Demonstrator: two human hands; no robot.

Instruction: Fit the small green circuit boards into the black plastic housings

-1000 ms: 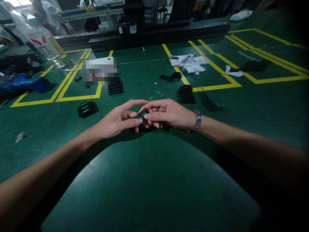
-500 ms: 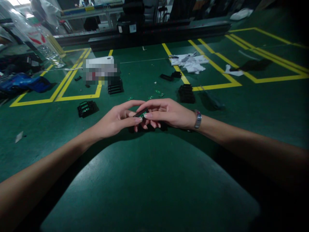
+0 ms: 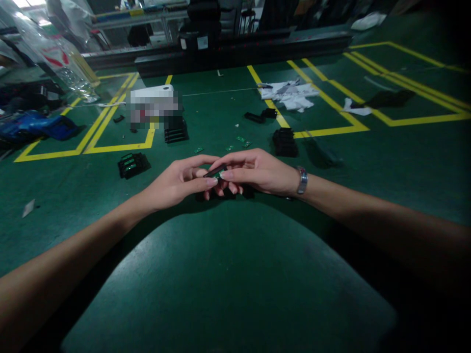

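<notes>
Between my two hands is a small black plastic housing [image 3: 215,171] with a bit of green circuit board showing in it. My left hand [image 3: 180,182] grips its left end, thumb on the near side. The thumb of my right hand [image 3: 253,169] presses on the green board, with the fingers curled behind. Much of the housing is hidden by my fingers. Just beyond my hands lie several loose green circuit boards [image 3: 241,140]. Left of my left hand sits a group of black housings [image 3: 131,165] with green boards in them.
Stacked black housings [image 3: 285,142] stand right of the boards, and another stack [image 3: 175,131] stands to the left. Crumpled white paper [image 3: 290,94], a clear plastic bottle [image 3: 68,68] and a blue object [image 3: 37,126] lie farther off. Yellow tape lines [image 3: 331,131] mark the green table.
Almost nothing differs. Both hands keep hold of the black housing in the same place, with only a very slight shift of the fingers.
</notes>
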